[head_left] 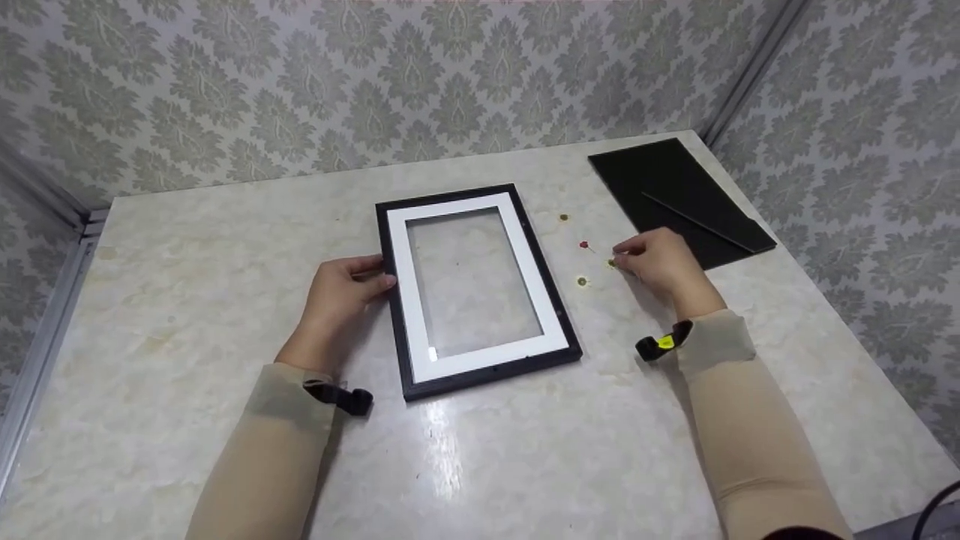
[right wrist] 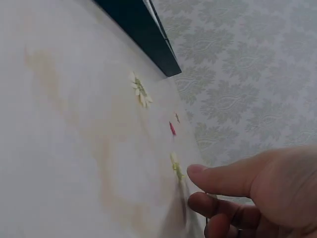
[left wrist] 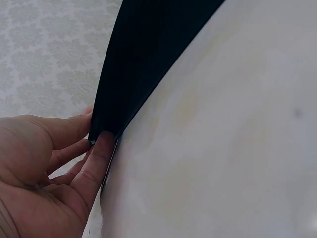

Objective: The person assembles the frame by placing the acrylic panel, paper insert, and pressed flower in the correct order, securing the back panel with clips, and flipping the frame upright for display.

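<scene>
A black picture frame [head_left: 487, 372] with a white mat [head_left: 480, 358] lies on the table. My left hand [head_left: 337, 292] pinches its left side bar; in the left wrist view, fingertips press the dark bar [left wrist: 133, 59] from both sides. To the right of the frame lie small dried flowers: a red one [head_left: 584, 244], a pale one [head_left: 582, 282] below it and another [head_left: 564, 217] above. My right hand [head_left: 660, 262] reaches a yellowish-white flower [right wrist: 176, 166]. Its thumb and forefinger are parted in the right wrist view, with the flower just beyond the thumb tip.
Beyond my right hand, a black backing panel [head_left: 652, 172] lies near the table's right edge, with a thin raised strip [head_left: 697, 221] across it. The marbled table [head_left: 187, 315] meets patterned walls at the back. A dark cable [head_left: 930, 510] shows at the lower right corner.
</scene>
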Motion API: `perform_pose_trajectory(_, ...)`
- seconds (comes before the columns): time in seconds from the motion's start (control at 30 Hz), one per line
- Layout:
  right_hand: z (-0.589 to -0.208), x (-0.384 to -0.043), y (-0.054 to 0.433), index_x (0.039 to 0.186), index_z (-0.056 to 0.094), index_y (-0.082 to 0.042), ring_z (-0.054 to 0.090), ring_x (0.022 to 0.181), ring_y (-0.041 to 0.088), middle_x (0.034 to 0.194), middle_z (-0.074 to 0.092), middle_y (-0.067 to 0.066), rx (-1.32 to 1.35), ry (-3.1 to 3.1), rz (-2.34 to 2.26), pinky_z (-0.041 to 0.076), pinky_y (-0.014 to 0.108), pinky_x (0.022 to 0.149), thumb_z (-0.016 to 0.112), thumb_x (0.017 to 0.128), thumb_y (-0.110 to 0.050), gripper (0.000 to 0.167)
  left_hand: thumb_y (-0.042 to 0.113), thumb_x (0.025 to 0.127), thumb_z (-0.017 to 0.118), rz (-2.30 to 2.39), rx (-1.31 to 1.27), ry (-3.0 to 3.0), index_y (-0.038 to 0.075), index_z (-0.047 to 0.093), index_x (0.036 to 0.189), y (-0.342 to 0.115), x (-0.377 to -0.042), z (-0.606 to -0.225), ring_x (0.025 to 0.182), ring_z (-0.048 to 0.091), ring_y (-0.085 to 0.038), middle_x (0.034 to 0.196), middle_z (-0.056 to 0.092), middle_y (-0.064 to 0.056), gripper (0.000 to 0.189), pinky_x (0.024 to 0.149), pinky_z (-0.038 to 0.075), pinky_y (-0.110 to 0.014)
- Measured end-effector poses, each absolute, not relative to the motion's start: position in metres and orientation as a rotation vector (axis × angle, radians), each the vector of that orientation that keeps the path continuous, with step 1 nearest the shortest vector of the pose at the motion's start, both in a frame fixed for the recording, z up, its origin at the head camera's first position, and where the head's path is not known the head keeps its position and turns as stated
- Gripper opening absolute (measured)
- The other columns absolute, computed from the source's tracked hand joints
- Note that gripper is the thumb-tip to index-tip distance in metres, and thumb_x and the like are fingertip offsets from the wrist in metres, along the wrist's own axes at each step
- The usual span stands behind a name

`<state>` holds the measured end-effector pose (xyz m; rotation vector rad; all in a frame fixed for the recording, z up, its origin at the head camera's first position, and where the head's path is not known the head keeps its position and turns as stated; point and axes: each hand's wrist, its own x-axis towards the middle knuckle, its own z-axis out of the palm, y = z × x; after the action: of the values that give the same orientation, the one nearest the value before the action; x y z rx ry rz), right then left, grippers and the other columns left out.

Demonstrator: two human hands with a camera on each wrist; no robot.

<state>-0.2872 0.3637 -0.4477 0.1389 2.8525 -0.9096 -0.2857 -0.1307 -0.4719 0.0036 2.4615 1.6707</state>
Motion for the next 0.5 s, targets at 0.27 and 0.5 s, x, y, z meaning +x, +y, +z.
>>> perform_pose_trajectory(0.27,-0.457,-0.29,0.361,0.121,0.087,-0.005,0.071,0.128,0.04,0.132,0.082,0.02,0.118,2.934,-0.897,0.057,0.056,0.111,0.076,0.108,-0.02,0.022,0.012,0.106,0.081,1.716,-0.042,2.4,-0.001,0.068,0.153,-0.129,-0.285,-0.471,0.119,0.076,-0.014,0.148,0.075,-0.023,0.051,0.094,0.063,-0.015)
perform_pose_trajectory(0.5,-0.461,-0.292,0.359,0.119,0.083,-0.003,0.07,0.115,0.037,0.125,0.081,0.021,0.119,2.934,-0.872,0.057,0.051,0.098,0.068,0.113,-0.019,0.023,0.01,0.106,0.08,1.724,-0.035,2.403,-0.003,0.068,0.152,-0.131,-0.286,-0.472,0.115,0.077,-0.014,0.148,0.074,-0.025,0.05,0.092,0.064,-0.015)
